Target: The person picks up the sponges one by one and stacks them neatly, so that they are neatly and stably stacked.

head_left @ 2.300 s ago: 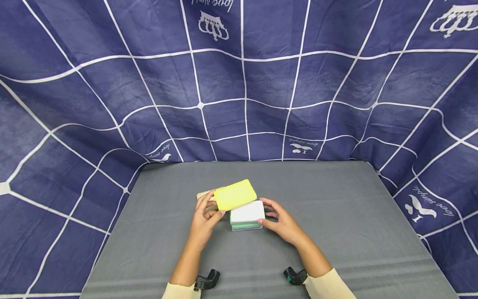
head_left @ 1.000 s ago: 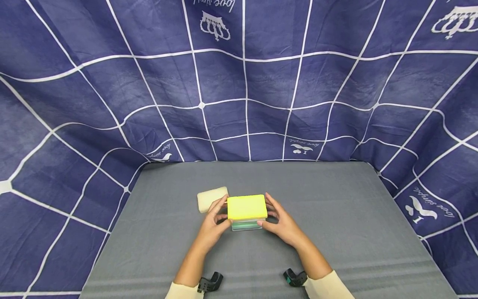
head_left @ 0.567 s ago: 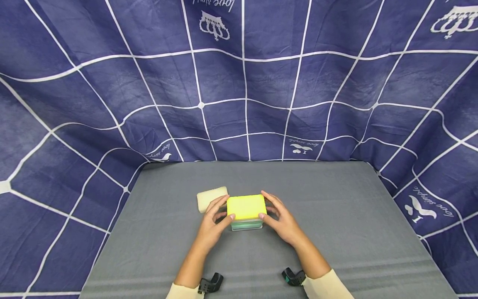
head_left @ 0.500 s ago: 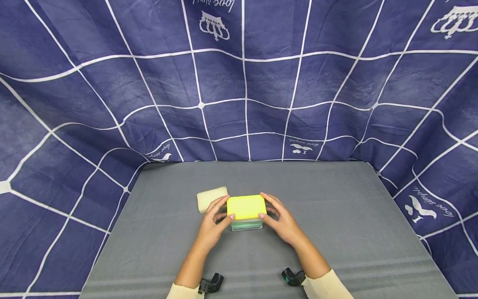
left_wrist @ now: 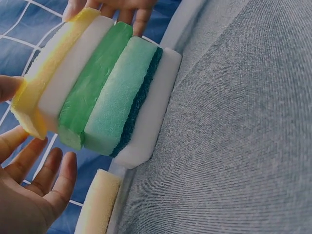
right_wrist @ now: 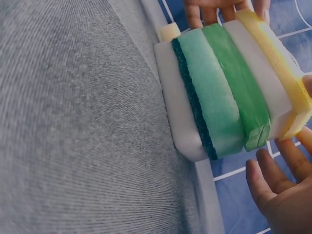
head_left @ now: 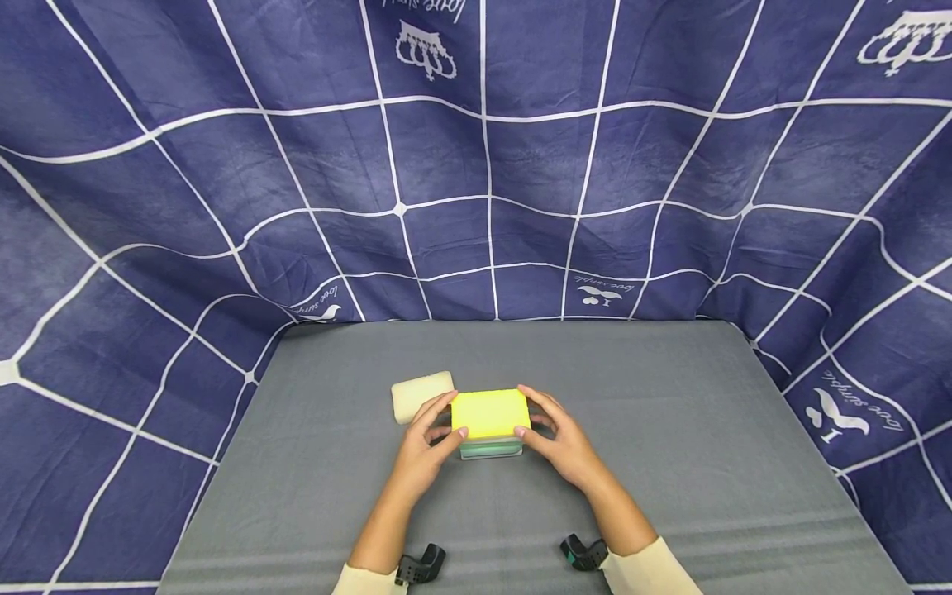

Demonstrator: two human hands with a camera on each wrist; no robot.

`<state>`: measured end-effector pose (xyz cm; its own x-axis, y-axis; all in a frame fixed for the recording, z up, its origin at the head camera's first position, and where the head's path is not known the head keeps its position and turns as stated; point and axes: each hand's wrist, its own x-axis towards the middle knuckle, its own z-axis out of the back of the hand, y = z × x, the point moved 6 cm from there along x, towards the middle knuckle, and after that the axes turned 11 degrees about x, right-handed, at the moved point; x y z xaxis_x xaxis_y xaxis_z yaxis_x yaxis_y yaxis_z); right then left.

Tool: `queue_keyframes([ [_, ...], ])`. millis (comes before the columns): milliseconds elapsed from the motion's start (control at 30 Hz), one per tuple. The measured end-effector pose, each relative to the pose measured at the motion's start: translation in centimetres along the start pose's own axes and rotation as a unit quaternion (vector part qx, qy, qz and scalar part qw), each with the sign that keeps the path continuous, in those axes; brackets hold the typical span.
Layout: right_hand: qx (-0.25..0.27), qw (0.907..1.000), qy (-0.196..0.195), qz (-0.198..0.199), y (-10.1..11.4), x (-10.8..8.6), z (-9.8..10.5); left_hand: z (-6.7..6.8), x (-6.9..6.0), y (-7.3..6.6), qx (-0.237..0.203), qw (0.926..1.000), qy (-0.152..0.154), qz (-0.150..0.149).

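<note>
A yellow sponge [head_left: 491, 413] tops a stack of several sponges. In the left wrist view, a white sponge [left_wrist: 73, 70] lies beneath it, then a green block [left_wrist: 95, 87], a teal sponge [left_wrist: 122, 92] with a dark scouring layer, and another white sponge [left_wrist: 153, 112] lowest on the cloth. My left hand [head_left: 422, 450] pinches the yellow sponge's left end between thumb and index finger. At its right end, my right hand [head_left: 565, 442] does likewise. The other fingers are apart from the lower layers. The stack stands roughly aligned.
A cream sponge [head_left: 422, 397] lies on the grey cloth-covered table [head_left: 632, 388], just behind and left of the stack. Blue curtain [head_left: 535, 165] with white lines hangs behind the table and down both sides.
The yellow sponge, earlier tilted in my left hand up and left of the stack, now lies level on top. My right hand has shifted from the white sponge to the yellow sponge's right end.
</note>
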<state>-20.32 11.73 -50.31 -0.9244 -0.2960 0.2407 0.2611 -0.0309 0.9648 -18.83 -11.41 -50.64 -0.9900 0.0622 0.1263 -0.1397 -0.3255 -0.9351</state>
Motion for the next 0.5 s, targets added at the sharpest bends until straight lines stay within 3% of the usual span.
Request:
queue_keyframes([
  [267, 0.008, 1.0000, 0.005, 0.001, 0.2, 0.0, 0.3, -0.1, -0.1, -0.1, -0.003, 1.0000, -0.002, 0.001],
  [500, 0.009, 0.9999, 0.009, 0.005, 0.5, 0.1, 0.2, 1.3, 0.2, 0.3, -0.012, 0.9993, -0.034, 0.011],
])
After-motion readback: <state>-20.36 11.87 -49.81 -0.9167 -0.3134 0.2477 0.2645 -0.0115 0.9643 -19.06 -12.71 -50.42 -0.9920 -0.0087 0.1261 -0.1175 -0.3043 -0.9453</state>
